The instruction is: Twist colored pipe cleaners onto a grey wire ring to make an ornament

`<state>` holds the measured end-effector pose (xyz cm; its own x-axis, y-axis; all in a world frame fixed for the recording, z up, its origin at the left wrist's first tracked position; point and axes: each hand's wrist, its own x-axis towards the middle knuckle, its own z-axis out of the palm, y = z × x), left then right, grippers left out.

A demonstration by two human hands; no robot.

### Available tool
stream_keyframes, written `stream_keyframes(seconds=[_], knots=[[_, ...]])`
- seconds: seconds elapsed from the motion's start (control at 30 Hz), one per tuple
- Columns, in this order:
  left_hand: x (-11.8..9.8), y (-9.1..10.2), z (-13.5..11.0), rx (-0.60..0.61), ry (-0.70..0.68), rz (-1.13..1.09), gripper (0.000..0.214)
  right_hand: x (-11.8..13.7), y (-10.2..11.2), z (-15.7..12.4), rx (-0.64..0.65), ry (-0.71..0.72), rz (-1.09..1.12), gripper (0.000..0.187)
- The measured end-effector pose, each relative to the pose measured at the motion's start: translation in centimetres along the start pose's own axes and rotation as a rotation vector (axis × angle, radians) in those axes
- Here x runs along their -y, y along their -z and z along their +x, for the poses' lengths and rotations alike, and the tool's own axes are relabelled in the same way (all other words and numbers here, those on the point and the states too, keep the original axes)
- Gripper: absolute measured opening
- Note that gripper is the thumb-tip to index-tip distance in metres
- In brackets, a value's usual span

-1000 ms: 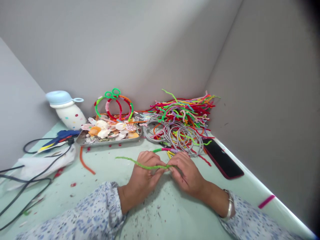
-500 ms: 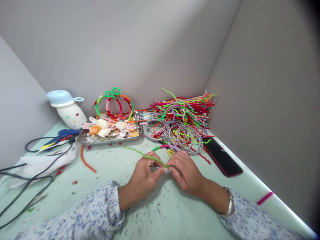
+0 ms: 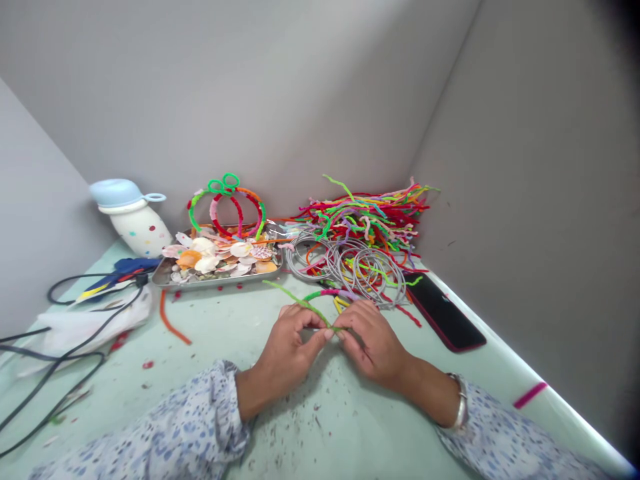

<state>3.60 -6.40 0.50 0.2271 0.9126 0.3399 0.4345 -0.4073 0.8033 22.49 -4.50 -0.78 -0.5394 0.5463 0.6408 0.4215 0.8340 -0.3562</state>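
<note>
Head cam: both hands meet low over the pale green table (image 3: 210,333), left hand (image 3: 290,350) and right hand (image 3: 373,343) each pinching shut on the green pipe cleaner (image 3: 300,303), whose free end angles up-left toward the shell tray (image 3: 220,279), phone (image 3: 443,310) off right.

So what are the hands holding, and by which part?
A green pipe cleaner, pinched at its near end by the left hand and the right hand; its far end sticks out free.

A tray (image 3: 220,281) of shells (image 3: 220,257) sits by the back wall, with a spotted jug (image 3: 136,227) on its left. On its right are piled pipe cleaners (image 3: 370,213), grey rings (image 3: 373,270) and a phone (image 3: 445,312).
</note>
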Motion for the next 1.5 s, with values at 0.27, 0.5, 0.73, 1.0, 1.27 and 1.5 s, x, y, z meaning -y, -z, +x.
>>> stream_keyframes(seconds=[0.27,0.5,0.73,1.0,1.27,1.5], knots=[[-0.46,0.18,0.13,0.039,0.011,-0.018,0.015,-0.01,-0.03,-0.07,0.020,-0.003,-0.005,0.010],[-0.54,0.19,-0.02,0.006,0.054,-0.039,0.017,0.15,0.70,0.14,-0.091,-0.113,0.069,0.022],[-0.49,0.25,0.12,-0.002,0.052,-0.055,0.021,-0.10,0.80,0.29,-0.100,-0.101,0.066,0.024],[-0.52,0.19,0.18,0.011,0.038,0.000,0.019,0.04,0.17,0.30,-0.064,-0.031,0.062,0.012],[-0.37,0.13,0.37,-0.037,0.119,-0.118,0.020,-0.16,0.52,0.20,-0.165,-0.135,0.019,0.031],[-0.38,-0.28,0.00,0.014,0.100,-0.098,0.019,-0.01,0.12,0.44,-0.088,-0.052,0.017,0.011]])
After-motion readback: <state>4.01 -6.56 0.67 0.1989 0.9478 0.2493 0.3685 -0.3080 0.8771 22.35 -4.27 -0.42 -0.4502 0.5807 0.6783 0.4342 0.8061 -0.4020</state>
